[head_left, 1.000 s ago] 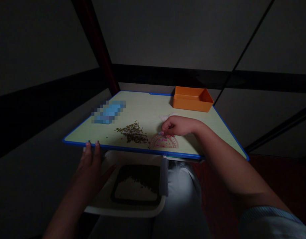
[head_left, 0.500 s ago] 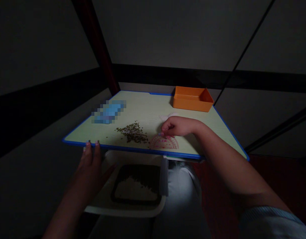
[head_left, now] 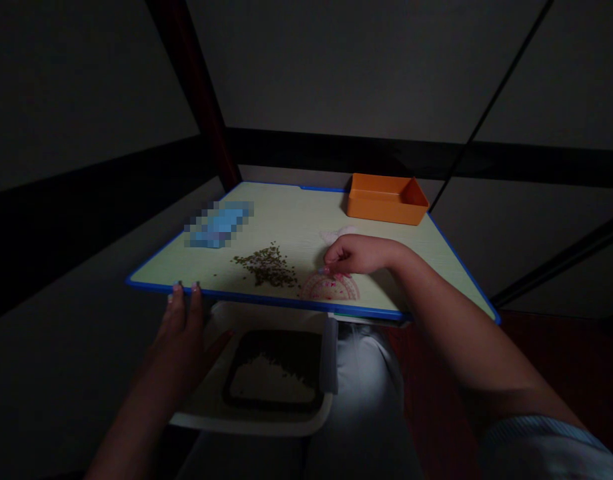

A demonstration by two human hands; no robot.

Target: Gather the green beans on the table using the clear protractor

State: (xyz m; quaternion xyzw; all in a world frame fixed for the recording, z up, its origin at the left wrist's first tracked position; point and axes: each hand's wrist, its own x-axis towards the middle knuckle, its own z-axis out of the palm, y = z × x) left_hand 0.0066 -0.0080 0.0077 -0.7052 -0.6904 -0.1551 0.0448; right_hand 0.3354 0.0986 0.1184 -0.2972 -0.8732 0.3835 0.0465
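A clear protractor [head_left: 331,289] with pink markings lies on the pale tabletop [head_left: 296,217] near its front edge. The curled fingers of my right hand [head_left: 361,255] pinch it at its far side; the exact grip is partly hidden. Just left of it spreads a loose pile of small dark greenish bits [head_left: 267,265], like seeds or dried flakes. My left hand [head_left: 179,330] is open, fingers stretched out and fingertips at the table's blue front edge. Its thumb reaches over a whitish plastic tub [head_left: 266,427] below the edge, which has dark bits along its bottom.
At the back right of the table stands an orange open box [head_left: 386,208]. A blue, pixel-blurred item [head_left: 219,227] lies at the left. Some crumpled whitish material [head_left: 339,233] rests behind my right hand. My knee in light trousers [head_left: 366,373] is beside the tub.
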